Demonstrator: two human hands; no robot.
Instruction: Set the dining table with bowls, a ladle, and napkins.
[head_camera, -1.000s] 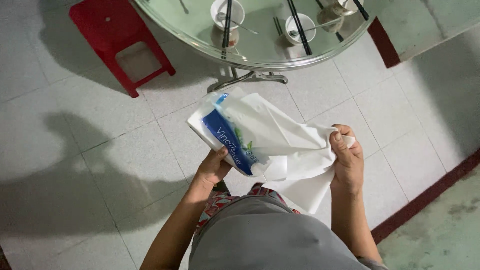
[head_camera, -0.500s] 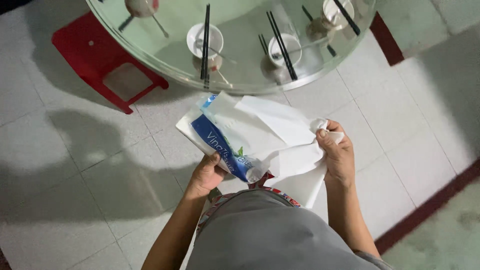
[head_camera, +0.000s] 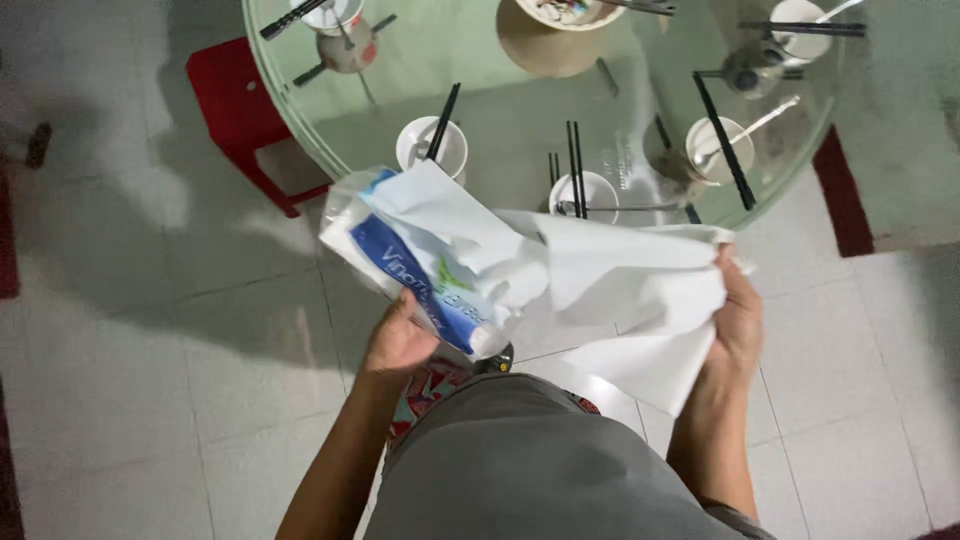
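- Grey shirt (head_camera: 520, 460) fills the bottom of the view, patterned red cloth showing just above it
- left hand (head_camera: 398, 340) cups the underside of a tissue pack (head_camera: 420, 265), fingers wrapped tight on its near end; pack is clear plastic with a blue band, tilted, upper end toward the table
- right hand (head_camera: 738, 325) is closed on a white tissue sheet (head_camera: 630, 285), pinching its far right edge
- sheet stretches from the pack's opening across to the right hand, creased, one corner hanging down in front of the shirt
- both hands are held at waist height over white floor tiles (head_camera: 150, 400), well apart from each other
- round glass table (head_camera: 520, 110) sits just beyond the hands, pack's top edge overlapping its rim in view
- on the table: small white bowl (head_camera: 432, 148) with black chopsticks across it, second bowl (head_camera: 584, 195) with chopsticks (head_camera: 575, 170) and a spoon, third bowl (head_camera: 718, 145) right of that, more bowls at the far edge
- red plastic stool (head_camera: 235, 105) stands on the floor left of the table, partly under the rim
- dark red floor strip (head_camera: 845, 200) at right, beyond the table
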